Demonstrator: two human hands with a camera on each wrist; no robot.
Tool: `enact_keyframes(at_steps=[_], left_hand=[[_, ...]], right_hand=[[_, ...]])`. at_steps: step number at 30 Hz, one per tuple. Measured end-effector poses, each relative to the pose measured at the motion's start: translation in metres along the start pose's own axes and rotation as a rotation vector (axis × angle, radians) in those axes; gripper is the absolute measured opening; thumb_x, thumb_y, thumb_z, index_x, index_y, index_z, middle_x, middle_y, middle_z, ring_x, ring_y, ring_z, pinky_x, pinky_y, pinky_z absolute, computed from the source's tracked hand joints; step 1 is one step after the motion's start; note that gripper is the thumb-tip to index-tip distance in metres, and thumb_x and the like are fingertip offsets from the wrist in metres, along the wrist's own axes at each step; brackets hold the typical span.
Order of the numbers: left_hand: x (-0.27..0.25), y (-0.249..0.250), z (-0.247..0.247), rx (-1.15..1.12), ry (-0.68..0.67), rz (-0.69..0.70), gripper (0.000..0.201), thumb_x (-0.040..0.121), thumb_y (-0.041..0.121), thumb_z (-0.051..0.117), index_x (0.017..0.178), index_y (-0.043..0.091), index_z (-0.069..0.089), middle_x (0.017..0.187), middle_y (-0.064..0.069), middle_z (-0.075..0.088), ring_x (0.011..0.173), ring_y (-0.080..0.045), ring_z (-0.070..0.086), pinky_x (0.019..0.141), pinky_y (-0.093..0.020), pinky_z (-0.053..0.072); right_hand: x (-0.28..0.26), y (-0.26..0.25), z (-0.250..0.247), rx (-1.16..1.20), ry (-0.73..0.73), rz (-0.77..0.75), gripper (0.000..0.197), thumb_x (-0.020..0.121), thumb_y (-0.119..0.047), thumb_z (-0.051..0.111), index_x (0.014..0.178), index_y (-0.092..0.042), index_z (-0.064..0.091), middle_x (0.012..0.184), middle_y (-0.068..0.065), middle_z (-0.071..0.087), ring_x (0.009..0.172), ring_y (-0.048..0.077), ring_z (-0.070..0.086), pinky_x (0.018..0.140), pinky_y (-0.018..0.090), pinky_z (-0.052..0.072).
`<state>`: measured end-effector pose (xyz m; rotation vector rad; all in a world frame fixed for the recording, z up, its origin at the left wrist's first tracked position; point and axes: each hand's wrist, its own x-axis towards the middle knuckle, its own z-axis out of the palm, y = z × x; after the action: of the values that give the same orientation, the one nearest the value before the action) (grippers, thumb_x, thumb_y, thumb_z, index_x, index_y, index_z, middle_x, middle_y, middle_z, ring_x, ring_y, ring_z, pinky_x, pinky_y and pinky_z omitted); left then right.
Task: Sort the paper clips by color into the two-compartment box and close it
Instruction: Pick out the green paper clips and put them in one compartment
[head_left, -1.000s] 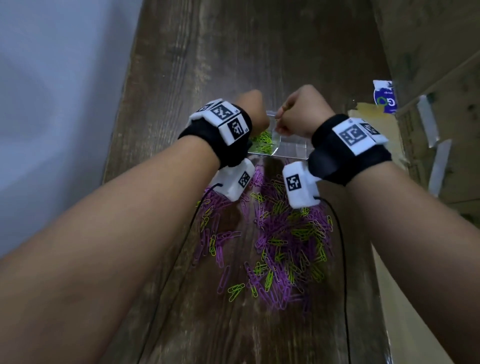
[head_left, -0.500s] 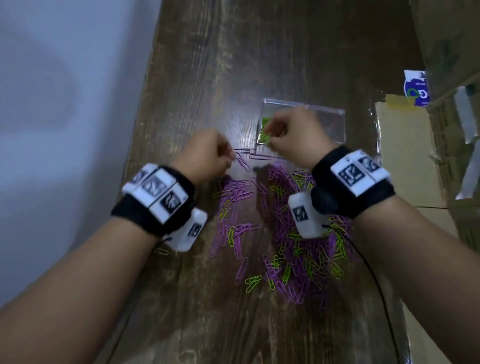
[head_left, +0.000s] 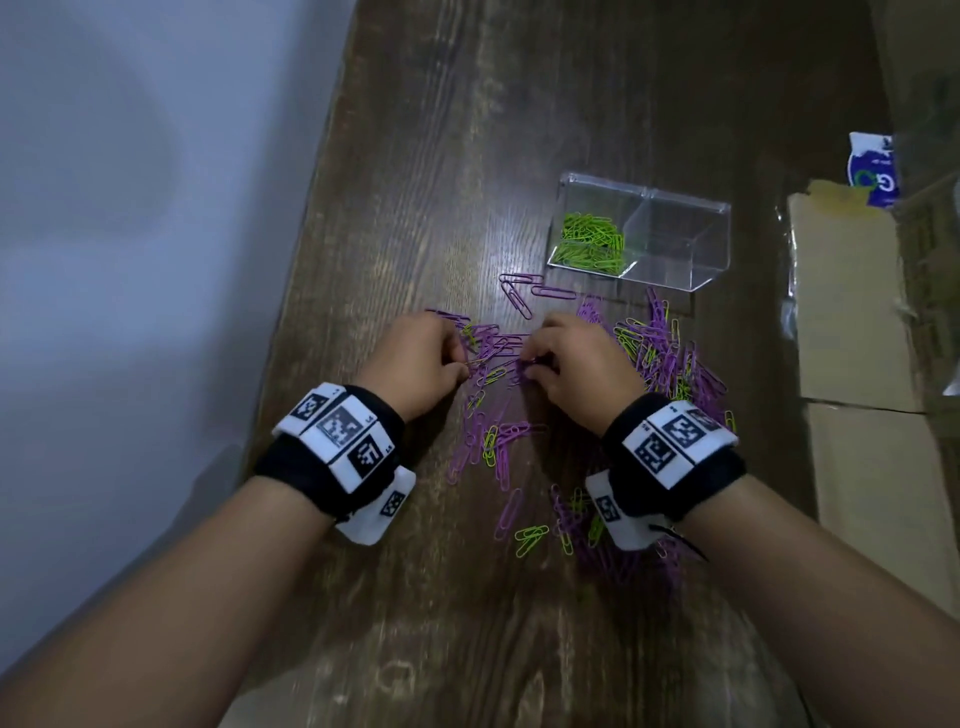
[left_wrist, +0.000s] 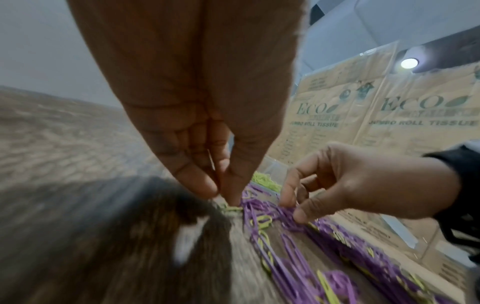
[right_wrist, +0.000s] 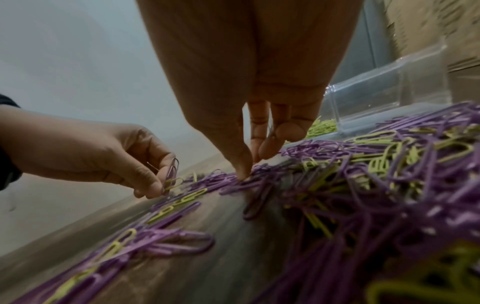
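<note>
Head view: both hands had left the clear box (head_left: 675, 244) for the clip pile (head_left: 660, 358) just in front of it | left hand (head_left: 421, 364) pinched clips, right hand (head_left: 576, 369) pinched at purple ones | green compartment part-filled, other empty, box unclosed.

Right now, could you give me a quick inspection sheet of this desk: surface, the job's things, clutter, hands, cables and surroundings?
Surface: dark wooden table.
Job's things: clear two-compartment box, open; green clips in its left compartment, right one looks empty. Mixed purple and green paper clips loose on the table.
Clutter: nothing seen.
Hands: left hand pinches clips; right hand has its fingertips down in the purple clips.
Cables: black wire at right wrist.
Surroundings: cardboard boxes on the right, pale wall on the left.
</note>
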<state>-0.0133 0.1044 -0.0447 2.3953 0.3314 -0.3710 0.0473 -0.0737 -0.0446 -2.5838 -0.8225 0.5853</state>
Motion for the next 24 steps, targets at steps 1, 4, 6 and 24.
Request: enact_keyframes(at_steps=[1,4,6,24], left_hand=[[-0.002,-0.001,-0.003,-0.015,-0.019,-0.001,0.009,0.075,0.01,0.072,0.071,0.008,0.064,0.061,0.003,0.059,0.061,-0.017,0.059,0.063,-0.026,0.045],[-0.006,-0.006,-0.012,-0.159,-0.109,-0.025,0.014,0.076,0.007,0.071,0.066,0.009,0.061,0.058,-0.001,0.061,0.048,-0.021,0.061,0.049,-0.032,0.053],[-0.007,-0.006,-0.016,-0.217,-0.15,-0.025,0.016,0.074,0.002,0.071,0.066,0.012,0.061,0.063,-0.004,0.062,0.052,-0.017,0.06,0.05,-0.033,0.054],[0.004,0.008,-0.061,-0.113,0.051,0.187,0.01,0.086,0.015,0.059,0.088,0.021,0.067,0.057,0.008,0.053,0.05,-0.003,0.045,0.054,-0.017,0.038]], right_hand=[[-0.002,0.003,-0.002,-0.008,0.022,0.019,0.01,0.079,-0.01,0.066,0.088,-0.013,0.069,0.095,0.007,0.056,0.088,0.03,0.058,0.073,0.04,0.048],[-0.01,-0.003,-0.003,0.025,0.096,0.0,0.011,0.078,-0.007,0.064,0.086,-0.013,0.068,0.092,0.007,0.056,0.083,0.031,0.058,0.07,0.042,0.05],[-0.018,-0.017,0.002,0.064,0.107,-0.066,0.01,0.078,-0.01,0.064,0.086,-0.015,0.068,0.089,0.004,0.057,0.081,0.029,0.06,0.068,0.04,0.05],[-0.044,-0.079,0.044,-0.021,-0.091,-0.295,0.015,0.081,-0.026,0.056,0.083,-0.017,0.068,0.088,0.002,0.061,0.085,0.028,0.059,0.069,0.04,0.048]])
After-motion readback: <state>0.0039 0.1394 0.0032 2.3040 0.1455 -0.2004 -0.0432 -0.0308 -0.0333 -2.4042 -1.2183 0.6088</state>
